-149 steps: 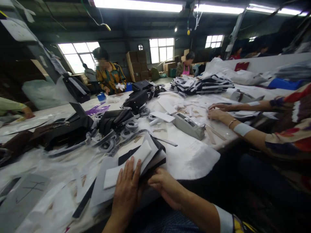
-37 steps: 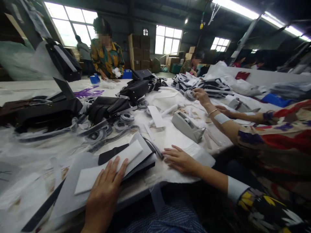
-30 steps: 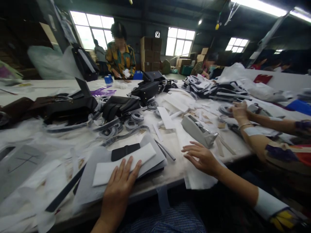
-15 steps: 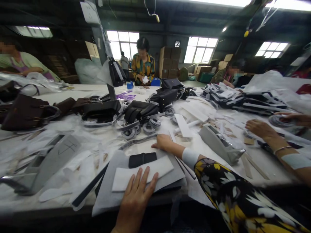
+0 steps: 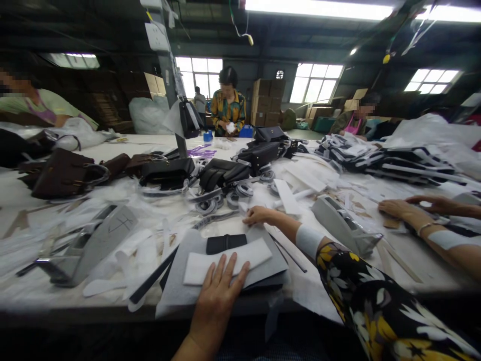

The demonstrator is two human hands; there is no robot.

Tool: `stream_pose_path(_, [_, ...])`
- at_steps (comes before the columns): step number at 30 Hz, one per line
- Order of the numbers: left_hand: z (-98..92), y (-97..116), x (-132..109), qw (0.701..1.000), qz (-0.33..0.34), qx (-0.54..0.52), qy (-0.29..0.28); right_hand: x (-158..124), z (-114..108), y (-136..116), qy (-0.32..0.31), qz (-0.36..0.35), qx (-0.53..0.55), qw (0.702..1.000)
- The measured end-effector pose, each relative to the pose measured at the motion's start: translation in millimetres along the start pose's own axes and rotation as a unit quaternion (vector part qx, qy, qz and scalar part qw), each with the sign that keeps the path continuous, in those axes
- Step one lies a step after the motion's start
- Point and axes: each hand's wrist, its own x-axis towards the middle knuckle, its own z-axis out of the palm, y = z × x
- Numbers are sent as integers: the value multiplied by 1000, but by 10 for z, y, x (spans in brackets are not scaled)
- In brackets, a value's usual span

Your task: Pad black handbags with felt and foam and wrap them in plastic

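Note:
My left hand [image 5: 220, 291] lies flat with fingers spread on a white foam strip [image 5: 240, 263]. Beneath the strip is a sheet of pale grey wrapping [image 5: 175, 288], over a dark flat piece whose edge shows at the right. Just beyond the strip, a small black folded leather piece [image 5: 226, 243] with a band round its middle rests on the sheet. My right hand [image 5: 259, 215] is closed in a pinch past the sheet's far edge, near the end of a plastic-wrapped strap [image 5: 216, 219]. What its fingertips hold, if anything, is too small to make out.
Two grey tape dispensers [image 5: 95, 240] [image 5: 340, 225] flank the work. Coiled wrapped straps [image 5: 206, 205], black handbags [image 5: 167, 173] and a brown handbag [image 5: 69, 173] lie beyond. A co-worker's hands [image 5: 404, 213] are at the right. White scraps [image 5: 137, 245] cover the table at left.
The view has shifted a little, moving the scene rightward. My right hand has drawn slightly away from the strap's end; my left stays on the foam. The co-worker's hand no longer holds the coil.

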Motion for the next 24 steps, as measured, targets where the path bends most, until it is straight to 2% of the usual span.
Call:
stream_pose_path(5, [24,8,-9,1000,-11,-4,14,-35,-41,59,58,-58,140,987])
stream_pose_path(11, [-42,-32,37,1000,13,11,-18,-165,-166,-10,125,-141,196,962])
stream_pose_path(13, [-37,-43,36,999,16,12,-25,-317,-205,-59,147,-172,197,954])
stream_pose_path(16, [-17,-53,21,999,22,13,-39,-699,-190,-100,170,-206,193,944])
stream_pose_path(20, [-18,-49,13,998,17,6,-54,-1276,-61,-48,191,-287,114,932])
stream_pose_path(22, [-31,-42,21,998,16,-1,-58,-1424,-32,-17,197,-318,69,925])
stream_pose_path(24, [-47,-34,32,998,16,-10,-63,-1401,-69,-24,220,-311,54,923])
